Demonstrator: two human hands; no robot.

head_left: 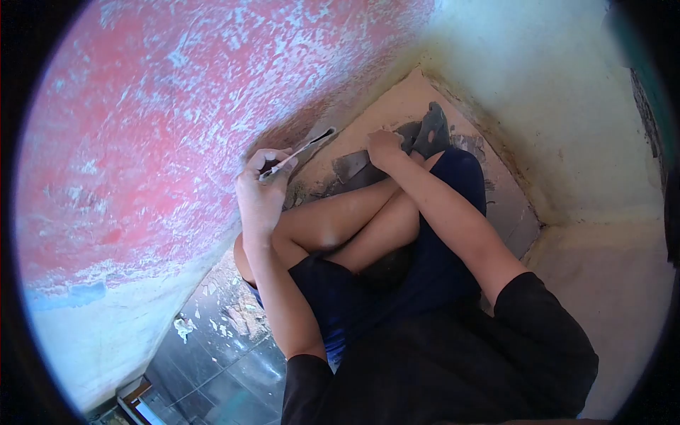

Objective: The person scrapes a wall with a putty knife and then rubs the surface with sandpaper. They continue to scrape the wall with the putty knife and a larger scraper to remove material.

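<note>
Your scraper point(301, 150) lies with its blade tip against the foot of the red wall point(177, 106), where wall meets floor. Your left hand point(261, 185) is clenched around its handle, arm reaching forward past your bent knees. Your right hand point(383, 146) grips a second flat blade point(352, 165), pressed down on the tan floor point(397, 106) near the corner. A dark sandal point(432, 131) sits just beyond that hand. Pale debris point(184, 327) litters the dark tiles point(227, 368) behind.
</note>
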